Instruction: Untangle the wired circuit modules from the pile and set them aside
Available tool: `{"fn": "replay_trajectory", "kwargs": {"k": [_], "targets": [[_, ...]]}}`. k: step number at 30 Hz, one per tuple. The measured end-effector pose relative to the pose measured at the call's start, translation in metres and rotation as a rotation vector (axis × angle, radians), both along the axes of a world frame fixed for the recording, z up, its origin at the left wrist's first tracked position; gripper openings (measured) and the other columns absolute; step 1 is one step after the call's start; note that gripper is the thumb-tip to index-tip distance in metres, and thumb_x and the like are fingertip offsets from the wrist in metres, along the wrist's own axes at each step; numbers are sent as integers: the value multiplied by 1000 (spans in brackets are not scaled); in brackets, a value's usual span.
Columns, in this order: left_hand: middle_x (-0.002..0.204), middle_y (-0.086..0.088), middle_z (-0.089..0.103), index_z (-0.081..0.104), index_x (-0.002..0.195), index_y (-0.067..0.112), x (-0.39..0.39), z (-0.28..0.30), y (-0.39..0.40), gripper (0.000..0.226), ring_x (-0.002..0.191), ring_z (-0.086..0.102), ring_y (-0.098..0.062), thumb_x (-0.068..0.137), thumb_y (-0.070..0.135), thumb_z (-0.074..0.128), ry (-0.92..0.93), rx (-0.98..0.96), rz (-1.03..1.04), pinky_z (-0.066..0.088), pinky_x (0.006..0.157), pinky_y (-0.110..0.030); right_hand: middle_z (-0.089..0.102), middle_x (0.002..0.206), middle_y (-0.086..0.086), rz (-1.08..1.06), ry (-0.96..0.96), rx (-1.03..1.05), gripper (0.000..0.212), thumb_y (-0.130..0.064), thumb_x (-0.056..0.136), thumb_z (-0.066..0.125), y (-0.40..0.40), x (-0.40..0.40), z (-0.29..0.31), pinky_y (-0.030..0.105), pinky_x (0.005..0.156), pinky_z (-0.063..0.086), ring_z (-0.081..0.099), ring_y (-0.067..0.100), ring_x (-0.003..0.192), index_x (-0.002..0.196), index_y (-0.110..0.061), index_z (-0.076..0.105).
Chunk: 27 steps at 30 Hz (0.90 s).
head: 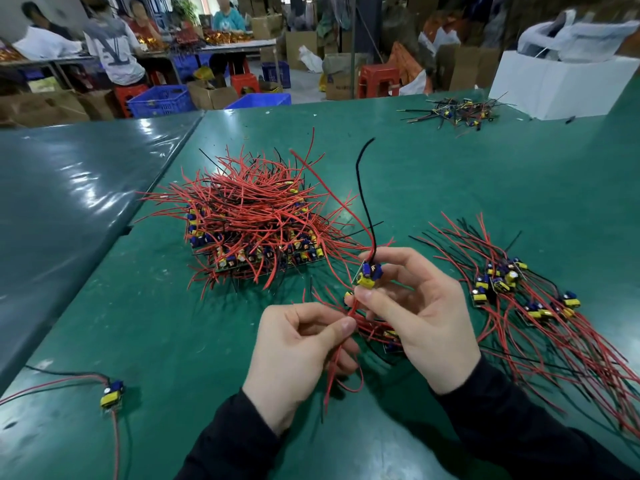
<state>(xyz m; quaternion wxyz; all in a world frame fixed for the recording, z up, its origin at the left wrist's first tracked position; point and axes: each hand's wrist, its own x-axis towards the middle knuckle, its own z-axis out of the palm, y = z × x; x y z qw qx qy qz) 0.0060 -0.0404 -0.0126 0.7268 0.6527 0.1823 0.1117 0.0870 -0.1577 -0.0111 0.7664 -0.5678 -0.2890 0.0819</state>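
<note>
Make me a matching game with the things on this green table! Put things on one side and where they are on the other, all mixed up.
Things:
1. Big tangled pile
2. Sorted modules
3. Single module
4. Held module

Places:
A. In the right hand
B. Near left edge of the table
C. Middle of the table, beyond the hands
D. On the table, right of the hands

Pairs: 1-C, 2-D, 3-B, 4-A

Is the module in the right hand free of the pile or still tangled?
Cannot tell. The right hand holds the module above the table, but its red wires run among others.
</note>
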Motion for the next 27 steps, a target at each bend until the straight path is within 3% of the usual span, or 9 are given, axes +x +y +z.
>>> {"fn": "replay_trajectory", "kwargs": {"k": [5, 12, 16, 21, 27], "targets": [[62, -16, 68, 69, 76, 0, 2, -2, -4, 8, 50, 66, -20, 82, 1, 64, -4, -72, -41, 54, 48, -24, 65, 74, 0, -78, 40, 83, 33, 15, 77, 63, -1, 7, 3, 19, 62, 52, 71, 21, 67, 94, -13, 63], [55, -15, 65, 63, 68, 0, 5, -7, -6, 18, 43, 63, -20, 84, -8, 60, 20, -36, 28, 52, 44, -24, 66, 74, 0, -60, -15, 84, 32, 11, 77, 65, 1, 0, 2, 16, 59, 50, 71, 24, 68, 97, -14, 64], [60, -16, 67, 68, 70, 0, 4, -5, -2, 14, 47, 64, -19, 83, -1, 63, 58, -96, -73, 53, 46, -23, 68, 72, -2, -129, 75, 150, 32, 15, 78, 61, -3, 10, 8, 17, 57, 51, 71, 19, 66, 96, -11, 61], [52, -14, 62, 63, 66, -3, 4, -8, -3, 18, 37, 55, -15, 83, -8, 62, 74, -14, -35, 45, 38, -20, 68, 72, 0, -79, 88, 158, 31, 14, 77, 63, -1, 3, 5, 17, 53, 49, 72, 21, 66, 96, -11, 62], [57, -10, 66, 66, 72, 1, 6, -8, 2, 15, 45, 61, -14, 83, -8, 61, 74, 43, -90, 52, 46, -20, 68, 73, -3, -165, 109, 199, 31, 12, 77, 63, -6, 12, 10, 16, 55, 49, 71, 20, 66, 96, -12, 62]]}}
